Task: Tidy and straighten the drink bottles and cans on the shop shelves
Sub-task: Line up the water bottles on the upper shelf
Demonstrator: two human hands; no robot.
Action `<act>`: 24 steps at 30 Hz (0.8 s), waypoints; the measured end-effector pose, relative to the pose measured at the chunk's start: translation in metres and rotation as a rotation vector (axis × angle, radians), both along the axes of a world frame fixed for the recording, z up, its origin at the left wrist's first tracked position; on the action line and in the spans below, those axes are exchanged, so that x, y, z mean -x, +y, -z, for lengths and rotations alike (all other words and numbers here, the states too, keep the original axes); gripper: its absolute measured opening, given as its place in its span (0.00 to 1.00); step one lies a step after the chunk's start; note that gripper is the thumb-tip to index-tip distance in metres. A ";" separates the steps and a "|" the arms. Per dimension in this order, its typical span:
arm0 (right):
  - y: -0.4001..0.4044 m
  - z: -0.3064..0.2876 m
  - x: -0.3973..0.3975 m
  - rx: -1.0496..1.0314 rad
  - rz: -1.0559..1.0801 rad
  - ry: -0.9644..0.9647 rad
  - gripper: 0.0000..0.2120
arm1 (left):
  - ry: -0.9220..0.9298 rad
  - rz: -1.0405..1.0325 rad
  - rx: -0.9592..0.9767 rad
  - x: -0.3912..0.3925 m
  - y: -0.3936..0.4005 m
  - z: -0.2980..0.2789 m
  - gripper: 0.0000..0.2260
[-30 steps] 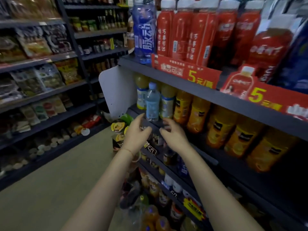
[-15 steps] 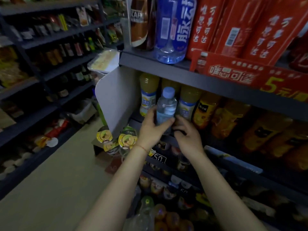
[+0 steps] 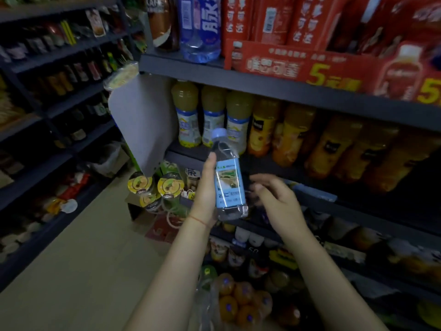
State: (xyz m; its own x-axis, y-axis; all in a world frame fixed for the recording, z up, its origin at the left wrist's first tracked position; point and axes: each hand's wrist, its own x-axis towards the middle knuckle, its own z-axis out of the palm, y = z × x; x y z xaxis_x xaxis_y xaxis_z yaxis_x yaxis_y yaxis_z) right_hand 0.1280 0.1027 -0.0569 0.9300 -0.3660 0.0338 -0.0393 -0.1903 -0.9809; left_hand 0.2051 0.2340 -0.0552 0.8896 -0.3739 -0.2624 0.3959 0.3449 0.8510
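My left hand (image 3: 205,192) grips a small clear water bottle (image 3: 228,177) with a pale blue cap and blue label, held upright in the air in front of the middle shelf (image 3: 188,151). My right hand (image 3: 276,201) hovers just right of the bottle, fingers loosely spread, holding nothing. Behind the bottle stand yellow-green drink bottles (image 3: 187,113) with white and blue labels, and a row of orange juice bottles (image 3: 293,134) runs off to the right.
The top shelf (image 3: 274,87) carries a big blue bottle (image 3: 200,27), red bottles (image 3: 272,17) and a red price strip (image 3: 334,70). Lower shelves hold small drinks, with bagged orange bottles (image 3: 241,299) at the bottom. A white end panel (image 3: 143,120) and yellow-lidded cups (image 3: 155,187) sit left, beside the aisle floor (image 3: 76,259).
My left hand has lifted the water bottle off the shelf and drawn it toward me. My right hand has let go and moved a little to the right.
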 end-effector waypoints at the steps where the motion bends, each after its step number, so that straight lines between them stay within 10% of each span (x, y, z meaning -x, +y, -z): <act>1: -0.009 0.000 0.020 -0.001 0.000 -0.014 0.11 | -0.003 0.027 0.019 0.019 -0.012 0.001 0.26; 11: -0.146 -0.023 0.272 -0.001 -0.025 -0.118 0.05 | -0.135 0.121 0.042 0.264 -0.172 -0.024 0.26; 24: -0.437 -0.085 0.536 0.053 0.260 -0.207 0.22 | -0.385 0.550 0.115 0.503 -0.500 -0.092 0.24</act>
State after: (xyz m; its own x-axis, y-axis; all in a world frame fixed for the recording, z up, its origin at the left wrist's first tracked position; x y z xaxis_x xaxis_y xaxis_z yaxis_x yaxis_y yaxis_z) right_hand -0.4076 -0.3344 0.0283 0.7772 -0.5829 0.2372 0.1057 -0.2506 -0.9623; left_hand -0.2979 -0.2663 0.0372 0.5843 -0.8049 0.1035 0.2154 0.2768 0.9365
